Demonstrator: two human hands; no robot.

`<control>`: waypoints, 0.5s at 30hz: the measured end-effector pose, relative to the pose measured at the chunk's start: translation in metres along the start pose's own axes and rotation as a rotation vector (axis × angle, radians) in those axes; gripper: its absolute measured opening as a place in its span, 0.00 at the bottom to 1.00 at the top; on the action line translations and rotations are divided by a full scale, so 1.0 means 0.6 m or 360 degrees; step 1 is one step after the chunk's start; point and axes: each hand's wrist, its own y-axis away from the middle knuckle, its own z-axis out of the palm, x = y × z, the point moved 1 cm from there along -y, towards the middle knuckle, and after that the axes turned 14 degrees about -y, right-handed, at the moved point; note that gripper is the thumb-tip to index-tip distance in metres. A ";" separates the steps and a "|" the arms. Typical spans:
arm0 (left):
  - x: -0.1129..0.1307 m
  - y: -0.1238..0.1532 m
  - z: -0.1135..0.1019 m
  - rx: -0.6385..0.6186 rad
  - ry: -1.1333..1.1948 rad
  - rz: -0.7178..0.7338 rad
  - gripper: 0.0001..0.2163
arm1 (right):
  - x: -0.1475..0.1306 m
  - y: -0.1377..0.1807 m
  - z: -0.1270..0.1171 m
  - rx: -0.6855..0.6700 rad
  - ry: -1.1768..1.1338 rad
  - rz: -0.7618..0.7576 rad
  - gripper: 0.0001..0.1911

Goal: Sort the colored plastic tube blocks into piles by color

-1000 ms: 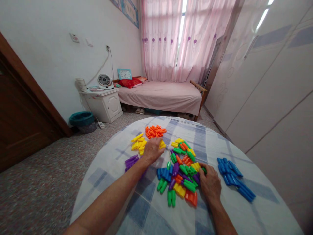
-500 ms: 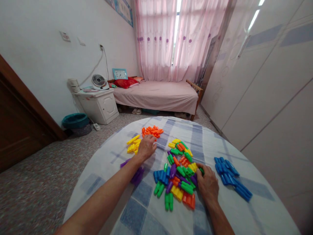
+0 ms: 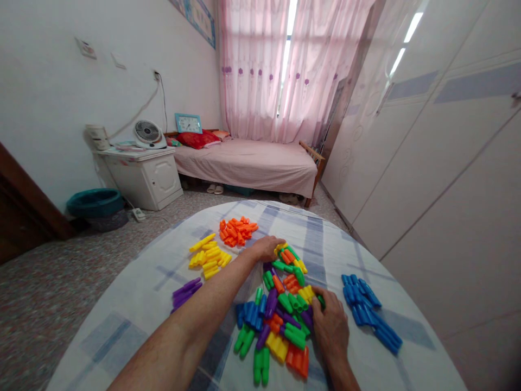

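A mixed heap of bullet-shaped plastic building pieces (image 3: 285, 300) in green, purple, yellow, orange and blue lies mid-table. At its far edge my left hand (image 3: 268, 248) has its fingers closed round yellow pieces (image 3: 279, 249), partly hidden by the fingers. On the heap's near right side rests my right hand (image 3: 331, 323), thumb and forefinger around a green piece (image 3: 321, 301). Sorted by colour around the heap are orange pieces (image 3: 237, 231), yellow pieces (image 3: 209, 257), purple pieces (image 3: 185, 294) partly behind my left forearm, and blue pieces (image 3: 369, 312) at the right.
The round table wears a checked cloth (image 3: 134, 304). Beyond it stand a bed (image 3: 248, 163) and a white cabinet (image 3: 166, 182) bearing a fan (image 3: 148, 133). A teal-lined bin (image 3: 95, 203) is on the floor at left; a tall wardrobe (image 3: 407, 163) lines the right.
My left hand has moved right, from beside the orange and yellow piles to the far edge of the mixed heap. My right hand stays by the heap. The view has shifted slightly.
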 end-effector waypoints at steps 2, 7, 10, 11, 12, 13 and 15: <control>0.002 0.002 0.000 0.0018 0.0007 -0.0048 0.25 | 0.000 0.001 -0.001 -0.0001 0.0008 0.0007 0.15; 0.006 0.022 0.003 0.0087 0.0045 -0.0207 0.18 | 0.002 0.000 -0.001 -0.0010 0.0011 0.0002 0.16; 0.008 0.037 0.006 0.0135 0.0076 -0.0280 0.16 | 0.002 -0.001 -0.001 -0.0020 0.0018 0.0013 0.16; 0.008 0.042 0.008 0.0155 0.0090 -0.0296 0.15 | 0.001 -0.002 -0.001 -0.0025 0.0029 0.0018 0.16; 0.009 0.047 0.009 0.0178 0.0105 -0.0310 0.14 | 0.001 -0.002 -0.001 -0.0029 0.0042 0.0023 0.16; 0.009 0.053 0.010 0.0204 0.0121 -0.0321 0.13 | 0.000 -0.002 -0.002 -0.0032 0.0055 0.0027 0.16; 0.008 0.066 0.010 0.0266 0.0153 -0.0339 0.12 | 0.000 -0.002 -0.002 -0.0042 0.0081 0.0032 0.17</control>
